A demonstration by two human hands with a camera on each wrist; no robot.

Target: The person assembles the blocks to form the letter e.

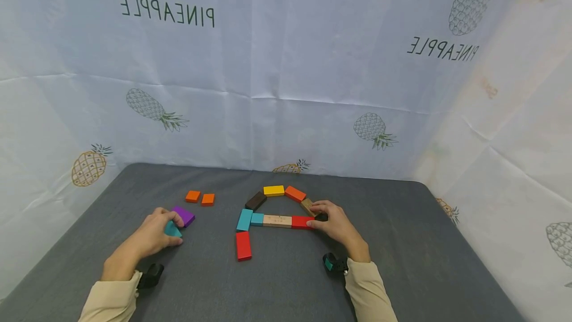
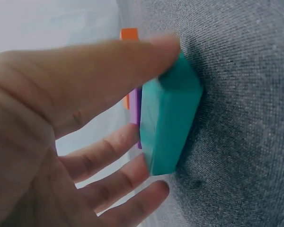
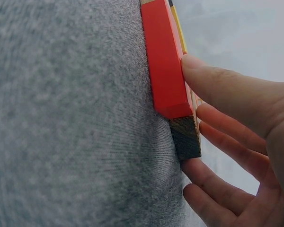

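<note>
My left hand (image 1: 154,232) grips a teal block (image 2: 175,118) at the table's left, its thumb across the near end and fingertips along the far side. A purple block (image 1: 184,216) lies just beyond that hand. On the right, my right hand (image 1: 337,223) has its thumb at the edge of a red block (image 3: 165,61) and its fingers curled around a black block (image 3: 185,138). The black block sits against the red one's end. In the head view the fingers also overlap a tan wooden block (image 1: 308,206).
A wooden block (image 1: 277,221) and a small light-blue block (image 1: 257,219) continue the red block's row. Dark brown (image 1: 256,201), yellow (image 1: 274,191) and orange-red (image 1: 295,193) blocks arch behind. Another light-blue (image 1: 244,220) and red block (image 1: 243,246) line the left. Two orange squares (image 1: 193,196) lie back left.
</note>
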